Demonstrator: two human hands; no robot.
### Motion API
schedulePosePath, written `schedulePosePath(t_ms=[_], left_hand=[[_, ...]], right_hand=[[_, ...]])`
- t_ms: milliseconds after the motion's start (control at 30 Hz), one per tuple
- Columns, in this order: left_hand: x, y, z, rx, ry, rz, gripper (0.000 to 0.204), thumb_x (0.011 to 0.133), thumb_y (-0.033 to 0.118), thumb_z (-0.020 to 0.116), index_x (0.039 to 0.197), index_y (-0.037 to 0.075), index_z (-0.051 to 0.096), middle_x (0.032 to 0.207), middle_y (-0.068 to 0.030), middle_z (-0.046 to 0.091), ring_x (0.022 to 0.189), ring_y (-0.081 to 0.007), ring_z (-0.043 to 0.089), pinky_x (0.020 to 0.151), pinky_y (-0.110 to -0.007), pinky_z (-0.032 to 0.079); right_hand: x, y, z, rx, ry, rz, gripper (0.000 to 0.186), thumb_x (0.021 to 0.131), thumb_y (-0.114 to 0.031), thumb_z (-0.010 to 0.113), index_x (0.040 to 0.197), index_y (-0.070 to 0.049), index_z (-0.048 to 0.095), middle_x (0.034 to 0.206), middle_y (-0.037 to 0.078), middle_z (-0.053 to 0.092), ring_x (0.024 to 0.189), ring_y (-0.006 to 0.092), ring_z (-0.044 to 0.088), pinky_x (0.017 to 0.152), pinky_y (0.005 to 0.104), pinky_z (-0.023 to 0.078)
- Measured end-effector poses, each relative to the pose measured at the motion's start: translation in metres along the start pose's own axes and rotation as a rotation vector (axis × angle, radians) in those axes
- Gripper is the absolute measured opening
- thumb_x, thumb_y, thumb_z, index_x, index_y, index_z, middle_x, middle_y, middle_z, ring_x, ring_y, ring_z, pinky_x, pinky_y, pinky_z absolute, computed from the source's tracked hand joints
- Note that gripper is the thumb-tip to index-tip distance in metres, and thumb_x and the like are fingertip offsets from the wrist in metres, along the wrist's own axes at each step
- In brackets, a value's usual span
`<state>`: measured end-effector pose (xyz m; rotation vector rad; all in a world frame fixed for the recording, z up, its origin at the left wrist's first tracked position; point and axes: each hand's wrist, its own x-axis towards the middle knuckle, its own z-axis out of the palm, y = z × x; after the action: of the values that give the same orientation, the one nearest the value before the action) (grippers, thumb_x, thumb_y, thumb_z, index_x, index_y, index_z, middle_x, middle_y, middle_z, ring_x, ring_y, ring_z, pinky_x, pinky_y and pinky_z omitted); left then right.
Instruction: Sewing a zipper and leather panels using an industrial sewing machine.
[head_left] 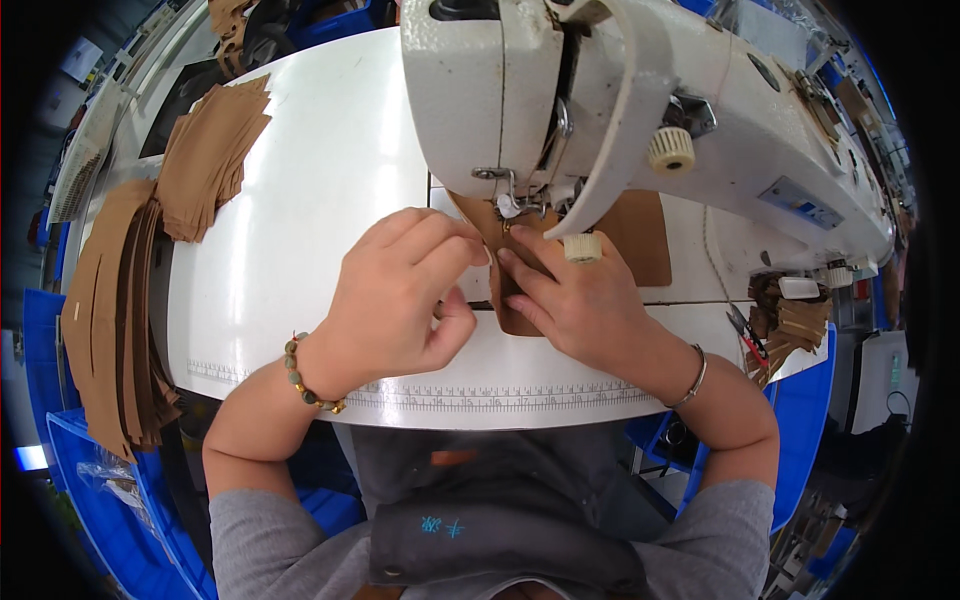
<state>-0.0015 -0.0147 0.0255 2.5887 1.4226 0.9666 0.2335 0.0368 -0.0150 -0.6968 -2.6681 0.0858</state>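
Observation:
A brown fabric piece (640,235) lies under the needle area of a white sewing machine (470,90), its near end curling up toward me. My right hand (585,300) rests on this fabric, fingers stretched out and apart, pressing close in front of the presser foot (508,222). Left of the needle, my left hand (405,290) is raised at the fabric's left edge. Its thumb and fingers are curled in, and what the fingertips pinch, if anything, is too small to make out. A thin pale line shows beside those fingertips.
Brown fabric pieces stand in a fanned stack (105,310) at the table's left edge, with another stack (215,150) behind it. Red-handled snips (748,335) lie at the right near brown scraps (795,325). A printed ruler (480,395) runs along the front edge. Blue bins (805,440) flank the table.

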Motion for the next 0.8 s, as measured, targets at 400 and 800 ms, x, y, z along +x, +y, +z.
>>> schedulePosePath(t_ms=[400, 800], left_hand=[[-0.015, -0.002, 0.027, 0.102, -0.202, -0.033, 0.050, 0.086, 0.025, 0.078, 0.128, 0.000, 0.069, 0.133, -0.0126, 0.068, 0.110, -0.0309, 0.065, 0.099, -0.040, 0.053], [-0.012, -0.004, 0.022, 0.121, -0.252, -0.044, 0.060, 0.082, 0.038, 0.079, 0.130, 0.003, 0.071, 0.136, -0.0099, 0.067, 0.113, -0.0290, 0.066, 0.108, -0.044, 0.048]], right_hand=[[0.000, 0.001, 0.002, 0.025, 0.055, -0.022, 0.044, 0.083, -0.035, 0.080, 0.116, -0.005, 0.075, 0.100, 0.009, 0.071, 0.100, 0.0299, 0.064, 0.091, 0.0423, 0.049], [-0.002, 0.005, 0.000, -0.001, 0.071, 0.009, 0.051, 0.076, -0.042, 0.083, 0.114, -0.009, 0.076, 0.111, 0.012, 0.071, 0.116, 0.0322, 0.064, 0.111, 0.0492, 0.046]])
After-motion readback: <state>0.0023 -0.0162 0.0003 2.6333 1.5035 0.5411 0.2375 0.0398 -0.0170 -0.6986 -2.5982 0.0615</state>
